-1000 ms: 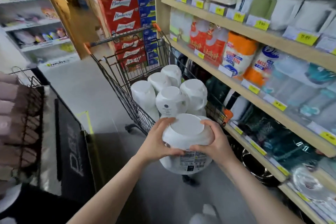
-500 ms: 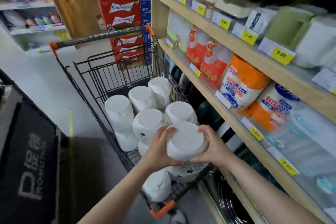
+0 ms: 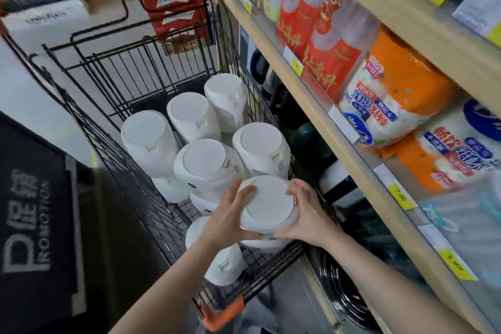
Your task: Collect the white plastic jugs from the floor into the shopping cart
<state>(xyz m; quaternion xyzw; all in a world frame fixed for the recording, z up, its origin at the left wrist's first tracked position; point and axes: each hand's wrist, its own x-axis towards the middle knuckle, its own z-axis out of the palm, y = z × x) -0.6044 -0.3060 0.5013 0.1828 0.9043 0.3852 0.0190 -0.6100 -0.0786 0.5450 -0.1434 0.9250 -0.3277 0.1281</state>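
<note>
A black wire shopping cart (image 3: 127,81) with orange corner caps stands in the aisle against the shelving. Several white plastic jugs (image 3: 203,163) lie packed inside it, flat bases up. I hold one more white jug (image 3: 267,203) between both hands, low inside the cart's near right corner, above another jug. My left hand (image 3: 226,218) grips its left side, fingers curled over the rim. My right hand (image 3: 306,211) grips its right side.
Wooden shelves (image 3: 320,106) on the right carry red, orange and white packaged goods with yellow price tags. A black promotion stand (image 3: 35,222) is on the left. Red beer cartons (image 3: 174,11) are stacked beyond the cart. Grey floor (image 3: 32,106) runs along the left.
Both hands carried the jug forward and down, from outside the cart's near end into the cart basket. The camera came closer over the cart.
</note>
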